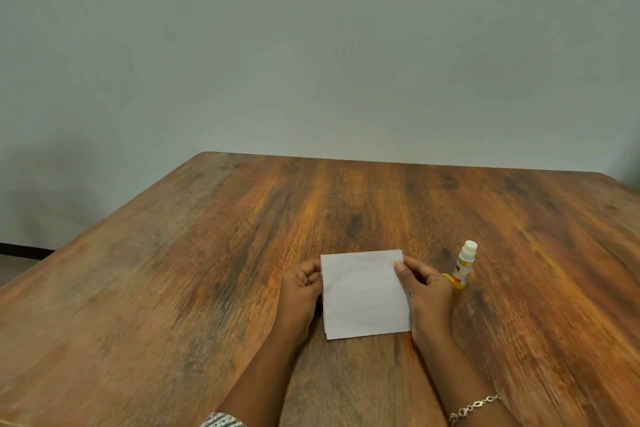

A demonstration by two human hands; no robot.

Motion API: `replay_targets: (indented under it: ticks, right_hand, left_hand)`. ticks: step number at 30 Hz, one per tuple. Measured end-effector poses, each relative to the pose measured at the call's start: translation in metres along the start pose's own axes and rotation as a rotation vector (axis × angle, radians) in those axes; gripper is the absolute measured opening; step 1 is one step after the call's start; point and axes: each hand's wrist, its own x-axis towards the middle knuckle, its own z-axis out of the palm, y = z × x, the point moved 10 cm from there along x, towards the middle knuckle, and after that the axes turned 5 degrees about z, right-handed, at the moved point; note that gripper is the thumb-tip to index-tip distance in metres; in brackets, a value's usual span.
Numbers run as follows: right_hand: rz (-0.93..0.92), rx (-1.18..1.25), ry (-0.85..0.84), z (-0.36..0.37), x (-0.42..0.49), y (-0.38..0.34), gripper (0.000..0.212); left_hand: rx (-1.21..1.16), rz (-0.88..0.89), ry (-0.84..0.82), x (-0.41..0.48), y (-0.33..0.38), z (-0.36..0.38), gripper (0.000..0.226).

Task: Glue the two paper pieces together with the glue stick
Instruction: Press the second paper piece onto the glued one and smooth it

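Two white paper pieces [365, 295] lie stacked, nearly edge to edge, on the wooden table [207, 270]. My left hand [300, 291] pinches the stack at its left edge near the far corner. My right hand [427, 291] pinches the right edge, thumb on top of the paper. A glue stick [465, 262] stands upright just right of my right hand, its white glue tip bare. Something yellow [453, 282] at the foot of the stick is partly hidden by my right hand.
The brown tabletop stretches widely around the paper, with its left edge [104, 229] and far edge [398, 163] in view. A plain grey wall [311, 45] stands behind the table. A bracelet [474, 407] circles my right wrist.
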Motion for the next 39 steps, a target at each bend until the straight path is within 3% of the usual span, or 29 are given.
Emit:
replay_targets:
  ticks: [28, 32, 39]
  right_hand:
    - [0.021, -0.010, -0.022, 0.002, -0.001, 0.000, 0.003]
    - [0.023, -0.019, -0.020, 0.002, -0.002, -0.001, 0.005]
    - [0.028, -0.041, -0.028, 0.003, -0.005, -0.003, 0.005]
  left_hand:
    - [-0.013, -0.012, 0.021, -0.002, 0.003, -0.002, 0.019]
    - [-0.046, -0.007, 0.047, -0.002, 0.003, -0.004, 0.029]
    - [-0.080, 0.004, 0.077, -0.002, 0.004, -0.008, 0.011]
